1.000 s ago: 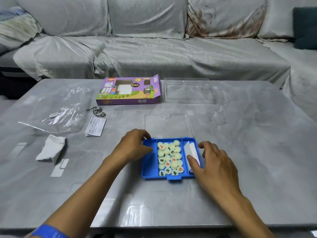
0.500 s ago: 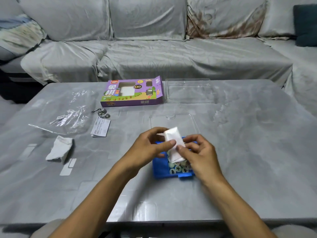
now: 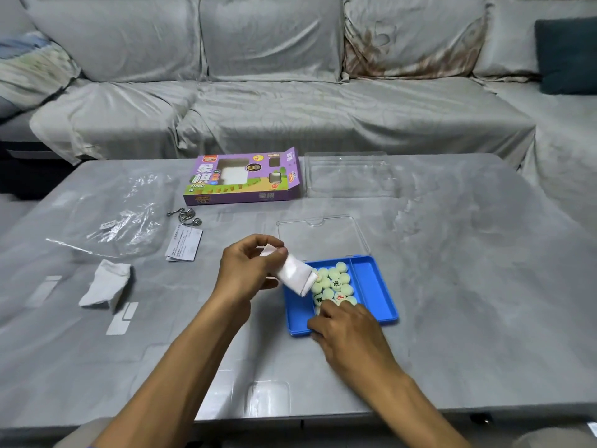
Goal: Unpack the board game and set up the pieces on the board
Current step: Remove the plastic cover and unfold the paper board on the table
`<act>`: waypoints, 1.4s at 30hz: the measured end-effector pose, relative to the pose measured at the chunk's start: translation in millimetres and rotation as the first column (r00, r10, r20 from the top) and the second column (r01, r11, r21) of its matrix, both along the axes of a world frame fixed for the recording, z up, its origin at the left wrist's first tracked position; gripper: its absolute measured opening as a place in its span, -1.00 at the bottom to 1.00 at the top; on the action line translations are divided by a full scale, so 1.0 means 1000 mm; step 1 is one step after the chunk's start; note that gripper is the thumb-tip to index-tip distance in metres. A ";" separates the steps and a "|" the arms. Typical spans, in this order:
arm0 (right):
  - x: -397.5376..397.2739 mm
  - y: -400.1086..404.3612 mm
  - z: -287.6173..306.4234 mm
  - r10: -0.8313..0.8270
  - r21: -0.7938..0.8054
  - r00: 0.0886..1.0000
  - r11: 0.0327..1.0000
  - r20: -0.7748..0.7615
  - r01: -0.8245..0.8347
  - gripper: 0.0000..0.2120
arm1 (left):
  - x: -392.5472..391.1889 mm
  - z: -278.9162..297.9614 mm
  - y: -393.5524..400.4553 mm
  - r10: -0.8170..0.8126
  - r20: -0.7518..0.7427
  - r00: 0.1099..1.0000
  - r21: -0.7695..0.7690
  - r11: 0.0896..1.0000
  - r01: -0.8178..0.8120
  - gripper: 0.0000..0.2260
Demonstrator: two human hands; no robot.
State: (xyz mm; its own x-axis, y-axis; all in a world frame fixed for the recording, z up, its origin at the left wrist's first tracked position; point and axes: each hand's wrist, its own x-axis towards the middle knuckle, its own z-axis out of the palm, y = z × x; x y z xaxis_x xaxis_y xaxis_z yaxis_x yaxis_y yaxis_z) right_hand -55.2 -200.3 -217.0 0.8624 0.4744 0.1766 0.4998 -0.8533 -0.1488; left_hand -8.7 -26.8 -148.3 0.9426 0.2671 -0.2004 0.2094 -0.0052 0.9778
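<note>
Tray w/ pieces mid-table; lid just behind; box further back (leaflet left).

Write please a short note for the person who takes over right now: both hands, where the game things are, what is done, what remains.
Left hand: holds the folded white sheet, probably the board, above the blue tray.
Right hand: on the tray's near edge, fingers at the round pieces; grip unclear.
Purple box lies at the table's far side; clear lid is off, behind the tray.
Done: game unpacked, tray opened.
Left: unfold the sheet, set the pieces on it.
</note>
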 end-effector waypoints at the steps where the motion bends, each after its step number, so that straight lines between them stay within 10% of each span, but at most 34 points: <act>1: 0.002 -0.007 0.001 -0.012 0.010 1.000 1.000 -0.003 0.012 -0.83 | 0.000 0.001 -0.001 -0.004 0.000 1.000 -0.013 1.000 0.004 -0.93; 12: 0.043 -0.129 0.018 -0.491 -0.016 0.850 0.868 -0.193 0.497 -0.83 | 0.004 0.005 -0.019 -0.080 -0.080 0.994 -0.224 0.973 0.060 -0.94; 25: 0.076 -0.165 0.036 -0.632 -0.090 0.764 0.775 -0.127 0.626 -0.68 | 0.008 -0.008 -0.009 -0.011 -0.086 0.996 -0.210 0.978 -0.007 -0.68; 28: 0.064 -0.119 0.056 -0.460 0.281 0.888 0.853 0.002 0.441 -0.68 | 0.004 -0.008 -0.007 -0.059 -0.057 0.997 -0.205 0.978 0.046 -0.58; 34: 0.040 -0.012 0.067 0.165 0.762 0.810 0.483 -0.563 0.432 -0.83 | -0.006 -0.007 -0.011 -0.109 0.011 0.994 -0.159 0.981 0.109 -0.66; 42: 0.068 0.006 0.074 0.081 0.753 0.751 0.149 -0.655 0.641 -0.91 | -0.001 -0.003 0.001 -0.182 0.004 0.983 -0.159 0.971 0.180 -0.69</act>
